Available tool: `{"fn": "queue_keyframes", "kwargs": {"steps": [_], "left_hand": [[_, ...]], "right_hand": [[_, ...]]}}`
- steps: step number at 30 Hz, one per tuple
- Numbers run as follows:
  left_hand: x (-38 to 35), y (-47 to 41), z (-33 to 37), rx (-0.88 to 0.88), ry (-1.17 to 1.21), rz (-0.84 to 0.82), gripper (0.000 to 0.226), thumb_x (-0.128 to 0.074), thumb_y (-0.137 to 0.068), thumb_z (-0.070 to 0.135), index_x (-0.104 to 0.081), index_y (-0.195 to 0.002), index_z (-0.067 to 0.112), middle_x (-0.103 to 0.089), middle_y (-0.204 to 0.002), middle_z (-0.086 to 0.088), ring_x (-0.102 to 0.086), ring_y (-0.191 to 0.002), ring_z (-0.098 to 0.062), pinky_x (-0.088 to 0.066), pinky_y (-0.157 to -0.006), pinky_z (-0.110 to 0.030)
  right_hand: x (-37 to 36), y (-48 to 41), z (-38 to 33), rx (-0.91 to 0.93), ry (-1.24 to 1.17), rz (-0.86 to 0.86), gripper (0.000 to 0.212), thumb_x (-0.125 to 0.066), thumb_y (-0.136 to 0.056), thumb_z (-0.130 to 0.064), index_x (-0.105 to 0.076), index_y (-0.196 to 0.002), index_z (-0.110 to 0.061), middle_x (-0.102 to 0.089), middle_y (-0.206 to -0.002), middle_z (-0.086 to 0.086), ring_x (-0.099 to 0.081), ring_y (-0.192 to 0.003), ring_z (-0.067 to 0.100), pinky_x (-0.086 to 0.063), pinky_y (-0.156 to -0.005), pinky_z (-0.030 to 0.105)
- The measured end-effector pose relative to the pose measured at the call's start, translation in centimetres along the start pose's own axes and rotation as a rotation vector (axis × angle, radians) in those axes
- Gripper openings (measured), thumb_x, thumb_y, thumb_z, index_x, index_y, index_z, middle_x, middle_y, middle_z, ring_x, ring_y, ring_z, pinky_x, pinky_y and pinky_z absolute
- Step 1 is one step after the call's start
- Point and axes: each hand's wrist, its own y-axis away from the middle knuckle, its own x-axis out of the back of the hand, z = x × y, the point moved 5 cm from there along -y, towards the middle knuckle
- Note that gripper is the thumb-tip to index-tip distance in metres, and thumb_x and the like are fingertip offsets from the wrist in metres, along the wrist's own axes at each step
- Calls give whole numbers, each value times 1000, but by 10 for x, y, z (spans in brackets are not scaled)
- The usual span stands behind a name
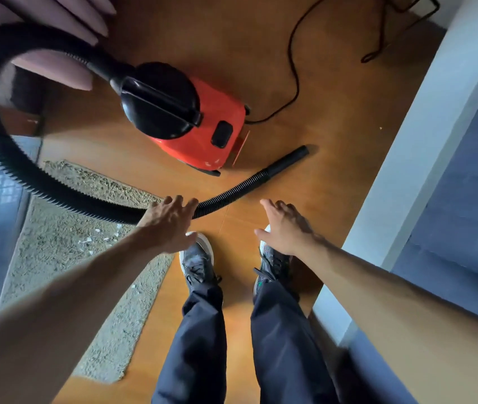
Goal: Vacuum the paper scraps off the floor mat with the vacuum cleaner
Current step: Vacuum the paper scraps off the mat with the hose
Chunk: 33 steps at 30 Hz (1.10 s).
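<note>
Two hands reach down, fingers spread, holding nothing. The left hand point(170, 225) hangs over the hose point(232, 193), nearer to it than the right hand point(284, 231). The hose runs far-right to its nozzle point(289, 159), near the vacuum cleaner point(202, 132). Paper scraps point(92, 240) lie left on the floor mat point(57, 258).

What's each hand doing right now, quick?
Left hand: open, fingers spread by the hose, gripping nothing.
Right hand: open, holding nothing.

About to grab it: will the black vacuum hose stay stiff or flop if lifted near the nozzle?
Likely floppy: the ribbed hose lies in a loose loop. Its smooth nozzle tube looks rigid, probably the steadier grip. Pulling may drag the vacuum cleaner.
</note>
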Motion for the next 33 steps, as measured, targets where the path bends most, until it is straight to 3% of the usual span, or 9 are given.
{"fn": "queue_keyframes", "kwargs": {"steps": [5,8,14,16,18,23,27,31,33], "left_hand": [[-20,-41,-9,25,-26,7,71,-58,-91,54,-30,-145,18,-50,-131,-13,-50,-119,-31,-44,-96,-46],[-32,-61,-13,37,-36,2,71,-58,-90,53,-30,-146,19,-50,-132,-14,-49,-121,-31,-44,-97,-47],[-56,-87,-12,14,3,-3,75,-59,-89,59,-27,-148,23,-53,-130,-13,-51,-120,-32,-45,-93,-46],[-63,-94,-12,3,32,2,75,-60,-89,58,-28,-147,23,-56,-125,-12,-54,-115,-32,-47,-89,-44],[-70,-99,-12,-2,74,2,74,-62,-89,55,-28,-147,24,-58,-121,-12,-58,-109,-31,-49,-82,-40],[-83,-103,-15,9,139,2,64,-64,-95,34,-30,-149,27,-65,-114,-11,-61,-86,-23,-42,-64,-31],[-83,-97,-19,9,152,44,60,-60,-99,25,-30,-150,28,-65,-113,-11,-50,-79,-17,-40,-65,-29],[-80,-82,-17,-10,170,47,55,-53,-102,26,-30,-151,29,-63,-113,-9,-51,-79,-15,-39,-65,-27],[-75,-69,-12,-24,195,37,54,-52,-102,25,-30,-151,30,-63,-114,-9,-55,-81,-16,-41,-66,-27]], "right_hand": [[-17,-47,16,-69,-151,0,58,-56,-95,-43,-33,-142,-16,-50,-139,13,-46,-126,33,-44,-98,42],[-30,-76,23,-274,-524,42,66,-56,-96,-41,-29,-148,-10,-45,-148,14,-48,-130,34,-42,-97,32],[-73,-134,25,-622,-1132,-3,79,-58,-92,-41,-17,-152,-9,-43,-147,8,-55,-122,31,-54,-95,41],[-81,-152,24,-658,-1200,-16,77,-57,-90,-44,-22,-150,-11,-42,-144,3,-52,-123,28,-58,-85,42],[-86,-168,27,-702,-1278,39,64,-56,-87,-46,-38,-140,-15,-50,-129,2,-59,-105,24,-59,-68,38],[-98,-208,37,-734,-1342,102,64,-57,-72,-45,-40,-126,-16,-61,-117,10,-64,-100,32,-58,-87,46],[-84,-201,24,-731,-1388,103,46,-51,-98,-31,-38,-138,-12,-58,-125,11,-62,-112,33,-57,-76,40],[-76,-183,19,-724,-1403,65,34,-41,-105,-30,-41,-131,-8,-54,-131,14,-57,-122,31,-53,-95,40],[-68,-164,19,-736,-1392,84,31,-40,-105,-31,-42,-126,-8,-57,-128,15,-59,-119,31,-54,-93,38]]}}
